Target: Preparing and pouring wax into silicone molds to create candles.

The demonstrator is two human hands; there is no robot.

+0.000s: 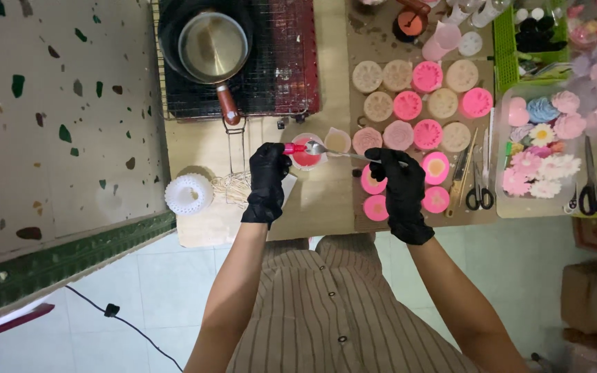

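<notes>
Nearest me, my two black-gloved hands work side by side over the low wooden table [195, 141]. My left hand [269, 181] curls around a small cup of red liquid [305, 153], fingers closed on its side, apparently to steady it. My right hand [402, 193] pinches the handle of one metal spoon [332, 151], whose bowl reaches the cup's rim, held level so as not to spill. The cup stands near the table's middle, just left of the moulds.

Under and beyond my right hand lie round flower moulds [416, 103]: I count about nineteen, roughly nine pink and ten beige, some partly hidden. To the right, two pairs of scissors [479, 186] and [592, 183] flank one clear tray of finished flowers [544, 148].

Farthest, one saucepan [213, 48] rests on a wire rack, away from the hands.
</notes>
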